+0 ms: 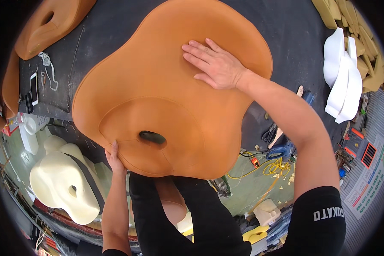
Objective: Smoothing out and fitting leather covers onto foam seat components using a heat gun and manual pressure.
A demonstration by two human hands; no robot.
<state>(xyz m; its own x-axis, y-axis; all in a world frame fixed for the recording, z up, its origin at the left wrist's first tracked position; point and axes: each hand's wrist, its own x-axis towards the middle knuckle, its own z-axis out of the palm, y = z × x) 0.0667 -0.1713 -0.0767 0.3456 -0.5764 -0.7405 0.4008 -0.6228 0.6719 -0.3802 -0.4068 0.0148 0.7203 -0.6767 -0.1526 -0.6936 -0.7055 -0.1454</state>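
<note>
While the right hand point(217, 66) splays atop, the left grip point(115, 160) holds a smooth, lobed cushion point(170, 85).

Orange seat point(158, 72): lthr-look, smooth, slt sheen | cream form point(55, 179): foam-like, smooth | grey panel point(375, 113): ribbed, metal-look

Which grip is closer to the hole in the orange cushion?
Left. The left grip is at the orange cushion's lower edge, left of and below the hole; the right grip rests farther away, above and right.
</note>
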